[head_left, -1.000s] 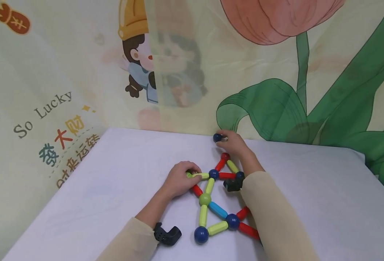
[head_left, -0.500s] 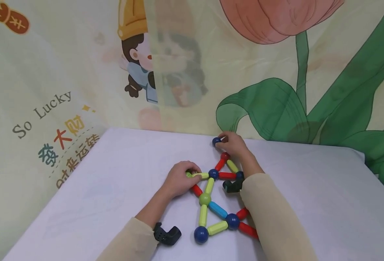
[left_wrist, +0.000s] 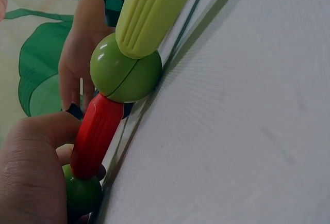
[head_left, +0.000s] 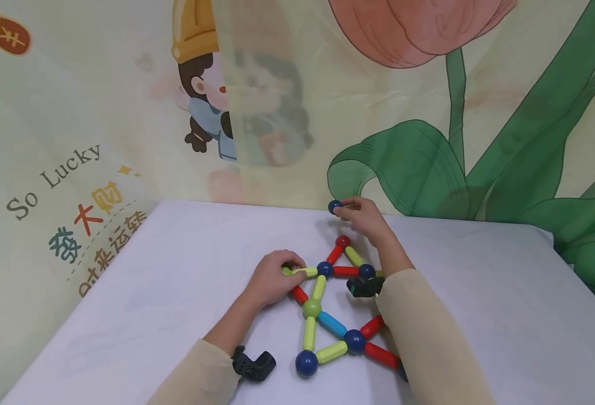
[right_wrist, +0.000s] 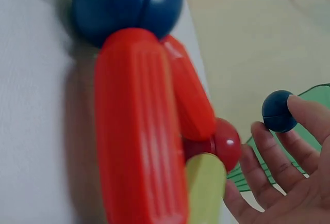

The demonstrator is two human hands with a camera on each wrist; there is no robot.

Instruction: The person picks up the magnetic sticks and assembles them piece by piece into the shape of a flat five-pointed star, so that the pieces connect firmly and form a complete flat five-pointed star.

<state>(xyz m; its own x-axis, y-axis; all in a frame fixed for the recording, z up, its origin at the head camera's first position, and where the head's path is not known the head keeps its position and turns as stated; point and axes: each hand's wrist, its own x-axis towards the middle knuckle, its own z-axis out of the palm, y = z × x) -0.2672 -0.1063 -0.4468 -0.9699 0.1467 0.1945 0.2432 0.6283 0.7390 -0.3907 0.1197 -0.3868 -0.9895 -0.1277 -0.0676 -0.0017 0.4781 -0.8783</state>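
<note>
In the head view, a magnetic rod-and-ball frame lies flat on the white-covered table. At its left corner my left hand (head_left: 276,278) pinches a yellow-green rod (head_left: 307,272) beside a green ball (head_left: 286,271). A red rod (left_wrist: 97,137) runs from that corner to a second green ball (left_wrist: 126,72). Beyond the far tip, marked by a red ball (head_left: 343,242), my right hand (head_left: 368,219) holds a loose blue ball (head_left: 334,206) in the air. In the right wrist view the thumb and a fingertip pinch this ball, and the other fingers are spread.
Nearer the person lie a blue corner ball (head_left: 306,364), a blue rod (head_left: 332,324) and red rods (head_left: 381,355), partly under the right sleeve (head_left: 429,337). A printed cloth backdrop (head_left: 277,185) stands behind the far edge of the table (head_left: 125,315).
My right hand dips slightly, then lifts the blue ball a little higher. The whole view shifts slightly. My left hand keeps its place on the frame.
</note>
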